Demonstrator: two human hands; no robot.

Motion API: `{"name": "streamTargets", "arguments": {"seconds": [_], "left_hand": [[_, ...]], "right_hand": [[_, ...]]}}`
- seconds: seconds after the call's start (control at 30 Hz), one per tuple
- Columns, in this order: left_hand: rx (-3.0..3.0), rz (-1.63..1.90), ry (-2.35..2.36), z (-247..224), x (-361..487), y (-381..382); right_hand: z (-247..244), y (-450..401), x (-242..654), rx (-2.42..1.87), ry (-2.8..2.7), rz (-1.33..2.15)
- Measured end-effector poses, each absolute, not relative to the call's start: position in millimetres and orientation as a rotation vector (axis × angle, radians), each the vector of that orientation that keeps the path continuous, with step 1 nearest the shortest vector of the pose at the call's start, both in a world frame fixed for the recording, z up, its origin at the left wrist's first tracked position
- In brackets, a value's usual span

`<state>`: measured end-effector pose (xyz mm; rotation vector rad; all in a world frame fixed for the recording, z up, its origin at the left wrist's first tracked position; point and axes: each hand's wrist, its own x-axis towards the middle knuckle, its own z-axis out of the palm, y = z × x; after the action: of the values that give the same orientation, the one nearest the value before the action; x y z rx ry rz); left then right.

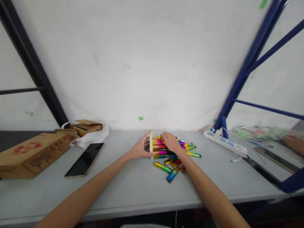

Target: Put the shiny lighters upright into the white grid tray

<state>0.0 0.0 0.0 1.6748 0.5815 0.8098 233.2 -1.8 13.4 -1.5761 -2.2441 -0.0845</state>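
My left hand (140,148) grips a narrow white tray (151,146) that stands on its edge, thumb at the near end and fingers at the far end. Several shiny lighters (158,152), coloured gold, red, pink and green, lie side by side against the tray's right face. My right hand (170,142) curls over the far lighters, its fingertips closed at a gold one (162,138). Under and right of that hand spreads a loose pile of similar lighters (193,154). A blue-gold lighter (173,174) and a yellow-green one (162,167) lie nearer me.
Behind the tray is a white piece with small holes (152,132). Left are a phone or tablet (85,160), a cardboard box (35,155) and a white bag (95,136). A power strip (224,142) lies right, beside blue posts (239,72). Another person's hand (294,144) shows far right.
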Motion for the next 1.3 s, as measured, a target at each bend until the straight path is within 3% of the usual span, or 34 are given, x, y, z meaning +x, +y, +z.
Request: {"name": "streamTargets", "arguments": {"seconds": [0.53, 0.8, 1.0, 1.3], "left_hand": [[1.716, 0.785, 0.609, 8.6, -1.1, -5.3], [1.734, 0.771, 0.584, 6.4, -0.5, -3.3], [1.712, 0.821, 0.57, 0.3, 0.7, 0.2], [1.675, 0.832, 0.609, -1.6, -0.5, -0.4]], "right_hand": [[15.5, -5.8, 267.4, -1.632, -2.066, 0.123], [31.3, -16.7, 254.0, -1.664, -2.116, -0.002], [34.4, -32.0, 200.9, -1.417, -2.203, -0.169], [22.4, -37.8, 190.9, -1.572, -2.382, -0.349]]}}
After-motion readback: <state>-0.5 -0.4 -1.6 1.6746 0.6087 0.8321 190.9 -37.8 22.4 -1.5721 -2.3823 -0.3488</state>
